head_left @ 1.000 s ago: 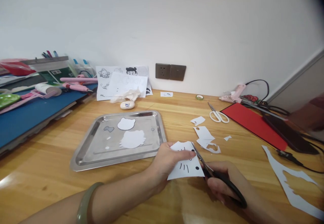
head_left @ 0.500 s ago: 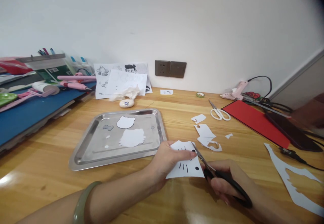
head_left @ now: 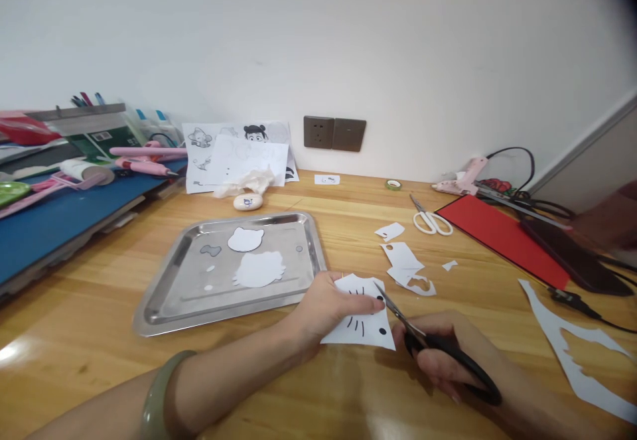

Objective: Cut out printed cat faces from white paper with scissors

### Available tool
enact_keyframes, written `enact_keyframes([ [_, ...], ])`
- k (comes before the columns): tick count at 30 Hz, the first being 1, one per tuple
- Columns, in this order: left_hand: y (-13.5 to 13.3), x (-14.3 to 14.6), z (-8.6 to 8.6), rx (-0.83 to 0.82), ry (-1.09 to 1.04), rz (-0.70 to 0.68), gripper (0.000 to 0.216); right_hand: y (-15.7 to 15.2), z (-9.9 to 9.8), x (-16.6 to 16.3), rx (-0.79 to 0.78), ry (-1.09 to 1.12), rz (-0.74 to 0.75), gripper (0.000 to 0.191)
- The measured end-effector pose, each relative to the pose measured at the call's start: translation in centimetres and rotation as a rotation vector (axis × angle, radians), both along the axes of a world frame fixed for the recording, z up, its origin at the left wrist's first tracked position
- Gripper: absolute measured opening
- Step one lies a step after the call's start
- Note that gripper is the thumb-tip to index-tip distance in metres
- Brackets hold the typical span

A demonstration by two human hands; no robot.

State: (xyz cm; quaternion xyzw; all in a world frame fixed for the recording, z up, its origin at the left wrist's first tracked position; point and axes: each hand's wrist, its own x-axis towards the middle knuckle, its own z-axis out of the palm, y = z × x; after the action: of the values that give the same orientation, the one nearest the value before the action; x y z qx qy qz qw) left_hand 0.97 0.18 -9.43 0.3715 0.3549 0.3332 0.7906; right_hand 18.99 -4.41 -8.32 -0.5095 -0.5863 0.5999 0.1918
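Observation:
My left hand [head_left: 326, 307] pinches a white piece of paper [head_left: 355, 340] printed with black dots and short curved lines, its thumb lying across the top. In my right hand [head_left: 448, 350] are black-handled scissors [head_left: 438, 347], their blades at the paper's right edge by the upper dot. Left of the paper, a metal tray [head_left: 174, 324] holds a cat-head paper cutout [head_left: 245, 239], a larger white cutout [head_left: 259, 269], a grey bow [head_left: 210, 250] and small white ovals. Paper scraps [head_left: 402, 256] lie just beyond the scissors.
White-handled scissors [head_left: 432, 222], a roll of tape [head_left: 393, 184] and a red sheet [head_left: 502, 237] lie toward the back right, near a pink glue gun [head_left: 462, 178]. A large cut-out sheet [head_left: 572, 360] is at right. Printed drawings [head_left: 202, 154] lean on the wall.
The scissors have shifted slightly right, their blades a little farther off the paper's lower right corner. The paper has tilted and moved slightly left in my left hand.

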Motion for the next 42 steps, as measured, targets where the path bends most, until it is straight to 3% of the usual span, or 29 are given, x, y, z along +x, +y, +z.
enact_keyframes([
  [8,0.1,-0.1,0.0,-0.004,0.009,-0.05,0.025,0.0,0.5,-0.1,0.032,-0.03,0.006,0.027],
  [15,0.1,-0.1,0.2,-0.021,-0.03,-0.075,0.038,-0.4,0.3,-0.5,0.106,0.099,-0.155,0.042],
  [23,-1.5,0.5,0.4,-0.13,-0.254,0.12,0.022,-1.1,-0.4,-1.7,0.144,0.089,-0.262,0.028],
  [30,-1.7,0.9,0.1,-0.107,-0.145,0.196,0.024,-1.4,0.1,-2.3,0.095,0.115,-0.236,0.034],
  [42,-1.6,0.5,0.3,-0.023,-0.087,0.181,0.015,-0.9,-0.8,-1.2,0.094,0.148,-0.098,0.036],
])
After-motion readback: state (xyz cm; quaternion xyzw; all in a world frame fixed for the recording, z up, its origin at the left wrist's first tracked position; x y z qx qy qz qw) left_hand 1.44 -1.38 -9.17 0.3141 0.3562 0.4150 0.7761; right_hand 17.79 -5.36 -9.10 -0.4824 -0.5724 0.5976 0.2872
